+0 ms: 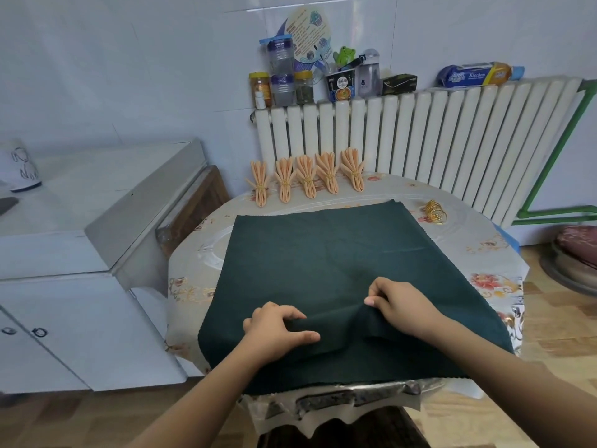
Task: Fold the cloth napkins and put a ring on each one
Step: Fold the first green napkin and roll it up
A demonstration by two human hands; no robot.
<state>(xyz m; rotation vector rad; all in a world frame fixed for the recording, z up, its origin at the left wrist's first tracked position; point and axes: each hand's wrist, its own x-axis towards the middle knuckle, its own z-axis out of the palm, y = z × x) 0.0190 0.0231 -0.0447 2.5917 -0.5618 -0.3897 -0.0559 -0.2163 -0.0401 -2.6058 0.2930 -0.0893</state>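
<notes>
On a round table, a dark green napkin lies spread flat. The left hand and right hand each pinch a raised fold near its front edge. Gold rings sit far right.

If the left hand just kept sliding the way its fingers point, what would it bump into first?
Its fingers point right, along the raised fold of the green napkin. The left hand would probably meet the right hand first, which pinches the same fold; only cloth lies between them.
</notes>
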